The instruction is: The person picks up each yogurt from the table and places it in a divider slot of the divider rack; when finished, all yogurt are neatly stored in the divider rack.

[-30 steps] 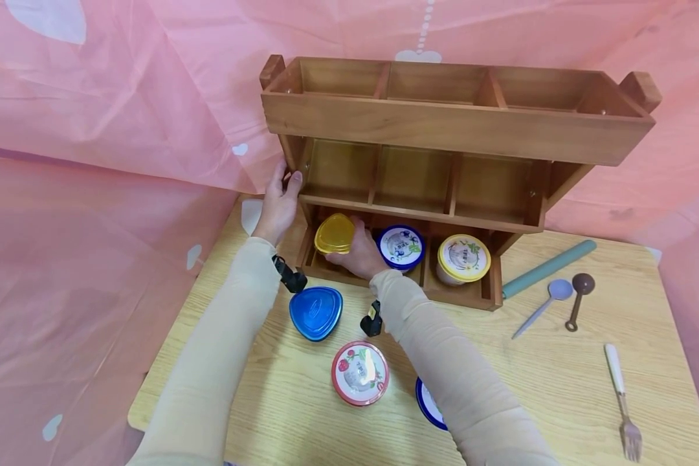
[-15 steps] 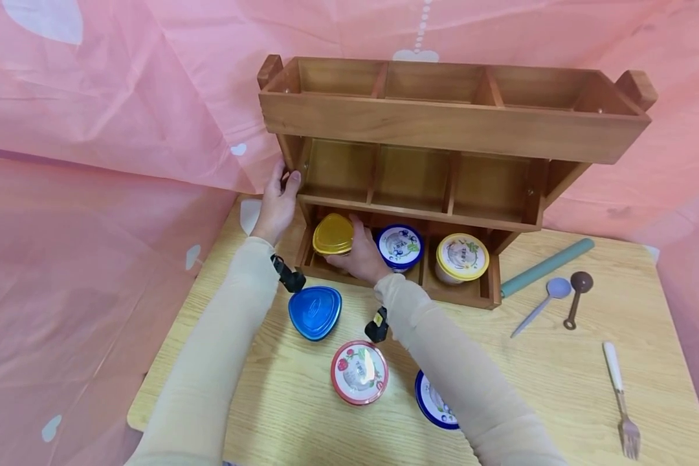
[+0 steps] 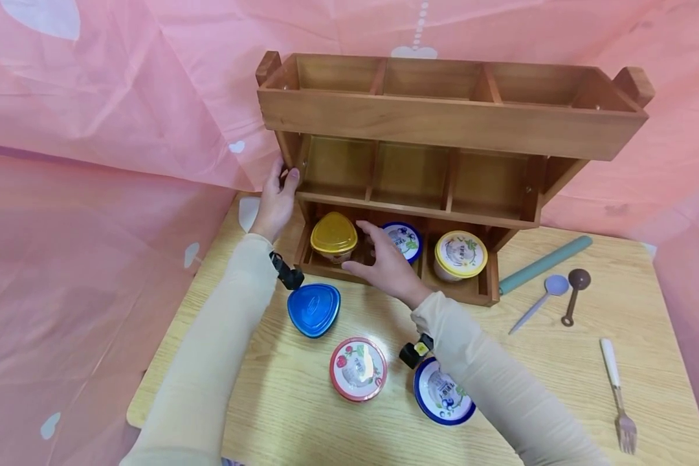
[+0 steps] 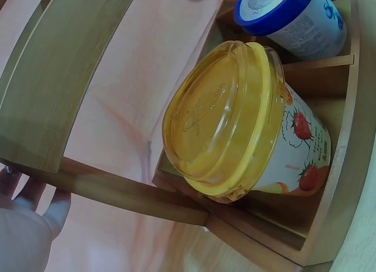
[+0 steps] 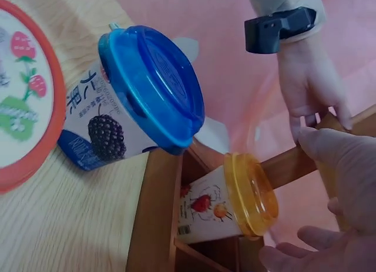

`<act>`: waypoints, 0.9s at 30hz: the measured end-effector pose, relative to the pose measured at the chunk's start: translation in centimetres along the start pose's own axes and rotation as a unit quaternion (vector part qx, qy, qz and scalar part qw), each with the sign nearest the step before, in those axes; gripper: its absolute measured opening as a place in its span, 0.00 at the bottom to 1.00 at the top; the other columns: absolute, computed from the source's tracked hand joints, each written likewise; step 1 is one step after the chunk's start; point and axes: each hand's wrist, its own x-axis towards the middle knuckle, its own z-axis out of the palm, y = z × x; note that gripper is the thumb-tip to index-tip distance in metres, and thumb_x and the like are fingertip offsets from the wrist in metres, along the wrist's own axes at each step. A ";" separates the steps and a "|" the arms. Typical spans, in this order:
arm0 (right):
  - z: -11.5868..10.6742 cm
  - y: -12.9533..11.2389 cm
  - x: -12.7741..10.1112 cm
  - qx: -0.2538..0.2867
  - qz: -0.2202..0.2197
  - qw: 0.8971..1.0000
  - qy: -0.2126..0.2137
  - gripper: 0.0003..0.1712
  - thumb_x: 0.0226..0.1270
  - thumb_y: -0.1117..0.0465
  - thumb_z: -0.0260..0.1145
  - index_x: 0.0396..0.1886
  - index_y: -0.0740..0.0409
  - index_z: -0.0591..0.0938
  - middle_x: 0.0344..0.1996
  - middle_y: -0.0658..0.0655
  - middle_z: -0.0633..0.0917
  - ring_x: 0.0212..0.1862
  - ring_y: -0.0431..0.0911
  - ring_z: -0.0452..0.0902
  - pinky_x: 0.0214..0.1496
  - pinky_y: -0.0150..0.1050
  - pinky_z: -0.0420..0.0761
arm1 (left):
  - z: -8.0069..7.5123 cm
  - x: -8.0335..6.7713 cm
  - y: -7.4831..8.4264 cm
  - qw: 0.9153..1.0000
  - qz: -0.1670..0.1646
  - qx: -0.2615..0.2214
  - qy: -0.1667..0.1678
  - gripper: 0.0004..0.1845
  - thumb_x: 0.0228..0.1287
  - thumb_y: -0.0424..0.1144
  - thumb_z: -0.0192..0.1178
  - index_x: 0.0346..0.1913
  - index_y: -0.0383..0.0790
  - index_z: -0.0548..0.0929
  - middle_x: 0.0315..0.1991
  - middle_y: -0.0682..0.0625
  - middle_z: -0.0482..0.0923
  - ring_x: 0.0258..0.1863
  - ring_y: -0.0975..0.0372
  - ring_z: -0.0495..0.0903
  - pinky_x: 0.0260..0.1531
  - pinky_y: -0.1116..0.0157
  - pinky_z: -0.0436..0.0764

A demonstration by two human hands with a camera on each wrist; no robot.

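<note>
My left hand (image 3: 274, 206) grips the left side post of a wooden three-tier rack (image 3: 454, 123), with its fingers round the wood (image 4: 132, 195). In the rack's bottom left compartment stands a yogurt cup with a clear yellow lid (image 3: 334, 234); strawberries show on its side in the left wrist view. Just right of that cup hovers my right hand (image 3: 387, 264), its thumb and fingers spread and holding nothing. Behind the right hand, partly covered, is a blue-lidded cup (image 3: 404, 239) in the middle compartment. A yellow-rimmed cup (image 3: 460, 254) occupies the right one.
On the table before the rack stand a blue-lidded cup (image 5: 111, 101), a red-rimmed cup (image 3: 358, 369) and another blue-rimmed cup (image 3: 443, 391), partly under the right sleeve. To the right lie a green rod (image 3: 546, 264), a purple spoon (image 3: 554, 286), a brown spoon (image 3: 578, 279) and a fork (image 3: 619, 401).
My right hand has let go of the yellow-lidded cup and moved right and toward me, its fingers spreading. The cup stays in its compartment. My left hand keeps its grip on the rack.
</note>
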 end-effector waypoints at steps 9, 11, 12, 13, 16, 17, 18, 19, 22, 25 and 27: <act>-1.0 0.6 -2.2 -0.024 -0.032 0.999 -0.023 0.45 0.64 0.52 0.71 0.76 0.54 0.60 0.72 0.60 0.65 0.72 0.57 0.63 0.71 0.52 0.69 | -0.2 1.3 -1.8 1.000 -0.003 -0.003 0.007 0.31 0.79 0.45 0.42 0.79 0.53 0.47 0.80 0.52 0.48 0.78 0.60 0.50 0.76 0.62 0.54; -1.4 1.0 -3.0 -0.036 -0.037 0.998 -0.026 0.45 0.63 0.52 0.72 0.75 0.53 0.61 0.72 0.59 0.66 0.71 0.57 0.65 0.71 0.53 0.69 | -0.3 1.8 -2.6 1.000 0.005 -0.001 0.010 0.31 0.79 0.46 0.43 0.79 0.54 0.48 0.79 0.53 0.49 0.78 0.61 0.51 0.76 0.63 0.55; -1.7 1.2 -3.5 -0.042 -0.040 0.998 -0.028 0.45 0.63 0.51 0.72 0.75 0.52 0.61 0.72 0.59 0.66 0.71 0.57 0.65 0.71 0.54 0.69 | -0.2 1.9 -2.8 1.000 0.010 -0.001 0.012 0.31 0.79 0.47 0.43 0.79 0.55 0.48 0.79 0.53 0.49 0.78 0.61 0.52 0.76 0.63 0.55; -1.9 1.4 -4.0 -0.050 -0.043 0.997 -0.029 0.45 0.63 0.51 0.72 0.75 0.51 0.61 0.72 0.58 0.66 0.71 0.56 0.65 0.72 0.54 0.68 | -0.2 2.0 -2.9 1.000 0.015 0.001 0.014 0.31 0.79 0.47 0.43 0.79 0.55 0.49 0.79 0.53 0.50 0.78 0.61 0.52 0.76 0.63 0.55; -2.7 2.3 -5.7 -0.061 -0.063 0.996 -0.035 0.46 0.62 0.51 0.73 0.75 0.51 0.62 0.72 0.57 0.68 0.71 0.56 0.65 0.71 0.55 0.68 | -0.3 2.1 -3.2 1.000 0.021 0.004 0.015 0.30 0.79 0.47 0.43 0.79 0.55 0.49 0.79 0.53 0.50 0.78 0.61 0.52 0.76 0.63 0.55; -2.9 2.7 -6.3 -0.062 -0.071 0.995 -0.036 0.46 0.61 0.52 0.74 0.75 0.52 0.61 0.72 0.57 0.68 0.71 0.55 0.65 0.71 0.55 0.69 | -0.2 2.1 -3.2 1.000 0.023 0.005 0.016 0.30 0.79 0.47 0.43 0.79 0.55 0.49 0.79 0.53 0.50 0.77 0.61 0.52 0.76 0.63 0.55; -3.2 3.0 -6.9 -0.064 -0.075 0.994 -0.038 0.47 0.61 0.51 0.74 0.76 0.52 0.61 0.72 0.57 0.67 0.71 0.55 0.65 0.70 0.55 0.69 | -0.2 1.8 -2.8 1.000 0.020 0.006 0.014 0.30 0.79 0.47 0.42 0.79 0.54 0.49 0.79 0.53 0.50 0.78 0.61 0.52 0.76 0.63 0.55; -3.4 3.4 -7.5 -0.066 -0.082 0.994 -0.038 0.48 0.60 0.52 0.74 0.76 0.53 0.60 0.72 0.57 0.67 0.71 0.55 0.65 0.70 0.54 0.70 | -0.2 1.5 -2.3 1.000 0.015 0.009 0.012 0.30 0.79 0.46 0.42 0.79 0.53 0.49 0.79 0.53 0.49 0.78 0.60 0.51 0.76 0.63 0.55; -4.1 4.7 -9.3 -0.064 -0.097 0.992 -0.037 0.50 0.59 0.53 0.75 0.76 0.55 0.59 0.72 0.59 0.67 0.71 0.56 0.65 0.68 0.54 0.73 | 0.0 0.5 -0.8 1.000 0.008 0.011 0.006 0.30 0.80 0.44 0.41 0.79 0.50 0.48 0.79 0.50 0.49 0.78 0.59 0.51 0.76 0.62 0.55; -4.5 5.9 -11.1 -0.065 -0.107 0.992 -0.030 0.51 0.58 0.55 0.76 0.76 0.58 0.58 0.72 0.62 0.67 0.70 0.57 0.65 0.65 0.55 0.74 | 0.1 -0.1 0.1 1.000 0.004 0.011 0.002 0.30 0.80 0.42 0.41 0.79 0.47 0.47 0.79 0.48 0.49 0.78 0.58 0.51 0.76 0.63 0.55; -4.6 6.5 -12.3 -0.062 -0.111 0.992 -0.022 0.52 0.58 0.56 0.76 0.76 0.60 0.58 0.72 0.63 0.66 0.70 0.58 0.65 0.65 0.55 0.74 | 0.1 0.1 0.0 1.000 0.005 0.008 0.002 0.30 0.80 0.42 0.41 0.79 0.47 0.47 0.79 0.48 0.49 0.78 0.58 0.51 0.76 0.63 0.55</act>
